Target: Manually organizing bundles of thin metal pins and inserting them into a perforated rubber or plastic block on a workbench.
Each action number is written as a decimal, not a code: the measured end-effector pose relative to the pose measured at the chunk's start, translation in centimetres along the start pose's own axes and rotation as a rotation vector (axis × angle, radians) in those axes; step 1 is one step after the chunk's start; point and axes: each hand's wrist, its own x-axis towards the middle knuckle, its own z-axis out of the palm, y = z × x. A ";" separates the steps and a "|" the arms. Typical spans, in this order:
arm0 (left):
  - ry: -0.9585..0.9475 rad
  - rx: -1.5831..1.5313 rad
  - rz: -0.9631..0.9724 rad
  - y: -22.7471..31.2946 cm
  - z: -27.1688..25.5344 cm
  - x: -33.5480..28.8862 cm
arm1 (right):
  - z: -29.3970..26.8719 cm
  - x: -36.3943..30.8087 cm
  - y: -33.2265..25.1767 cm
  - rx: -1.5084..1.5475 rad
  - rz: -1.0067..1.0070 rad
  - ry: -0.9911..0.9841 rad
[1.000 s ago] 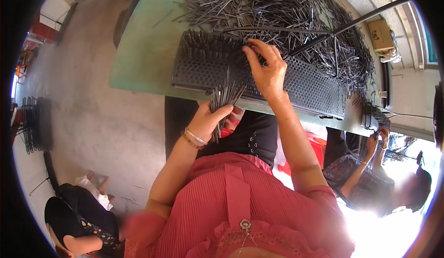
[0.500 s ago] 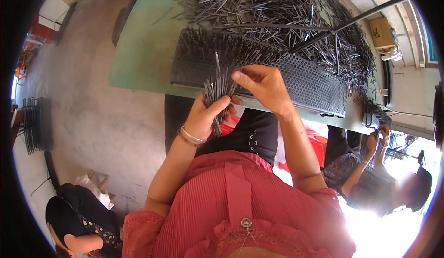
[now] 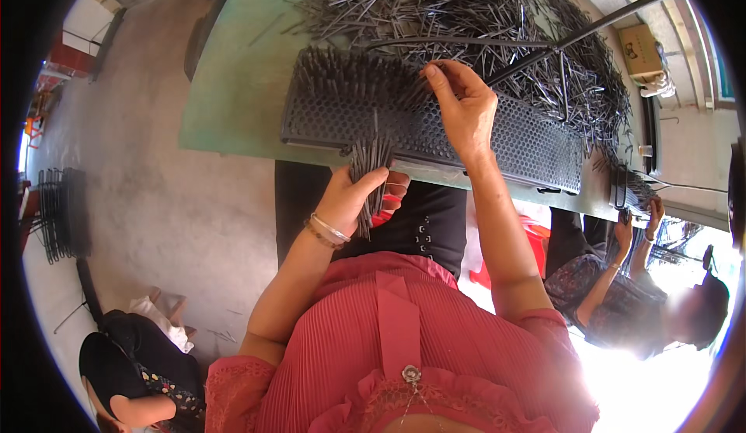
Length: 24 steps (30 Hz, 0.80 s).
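Note:
My left hand [image 3: 351, 194] is closed around a bundle of thin dark metal strips [image 3: 371, 157], held near the table's front edge. Beyond it lies a long black perforated rack [image 3: 513, 134] with rows of round holes. Many dark strips [image 3: 334, 76] stand upright in the rack's left and back rows; the holes toward its right and front show bare. Over those rows is my right hand [image 3: 468, 111], thumb and forefinger pinched at the tip of a standing strip. Whether it grips that strip alone, I cannot make out.
A large heap of loose strips [image 3: 466, 13] covers the back of the green table [image 3: 233, 99]. A bent black metal rod frame [image 3: 614, 25] crosses above the rack. Another person [image 3: 614, 293] works at the right; a second person [image 3: 136, 371] is at lower left. A cardboard box [image 3: 641, 52] stands far right.
My right hand has moved from beside the bundle forward and right to the standing strips in the rack. My left hand keeps the bundle and has dropped slightly.

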 end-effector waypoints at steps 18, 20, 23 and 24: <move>-0.049 0.170 0.055 0.5 -0.3 -0.4 | 0.5 -1.0 -0.1 -0.547 -0.663 -0.129; -0.062 0.167 0.066 0.7 -0.4 -0.4 | 0.4 -1.0 -0.2 -0.655 -0.694 -0.086; -0.072 0.159 0.093 0.8 -0.5 -0.5 | 0.8 -1.4 -0.7 -0.694 -0.702 -0.148; -0.073 0.155 0.108 0.8 -0.6 -0.6 | 1.2 -1.4 -0.8 -0.694 -0.699 -0.101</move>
